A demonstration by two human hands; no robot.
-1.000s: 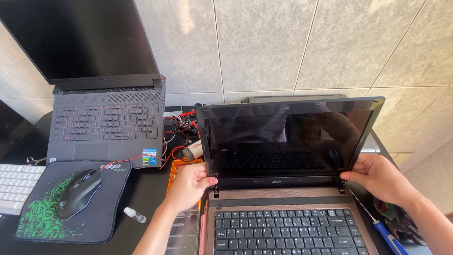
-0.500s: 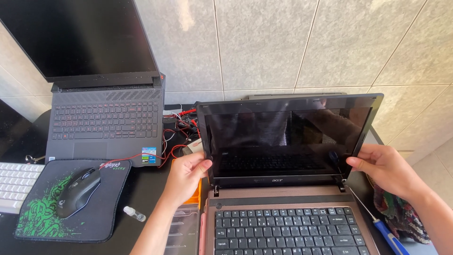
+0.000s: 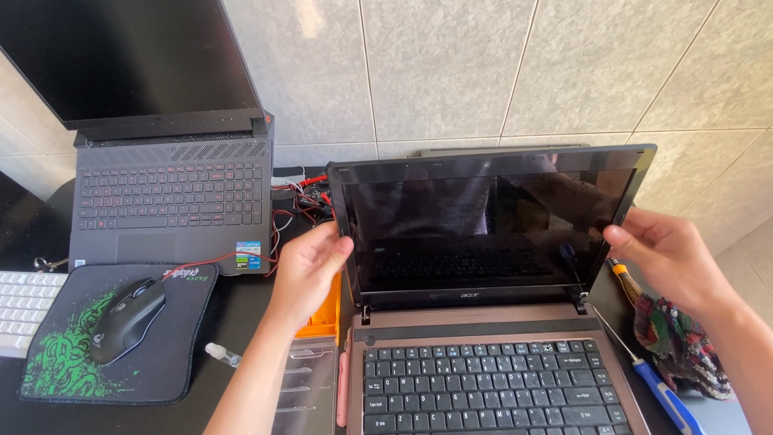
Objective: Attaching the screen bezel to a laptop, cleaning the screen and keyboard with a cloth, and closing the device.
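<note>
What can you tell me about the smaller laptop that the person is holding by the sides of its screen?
The smaller laptop stands open on the dark desk, facing the person. Its screen is dark and glossy in a black frame, tilted slightly back; the base looks brownish with black keys. The left hand touches the screen's left edge and the right hand its right edge. An orange box lies against its left side.

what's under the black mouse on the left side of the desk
The black mouse sits on a black mouse pad with a green pattern. The pad's part under the mouse is hidden, and whatever lies beneath the pad is covered too.
</note>
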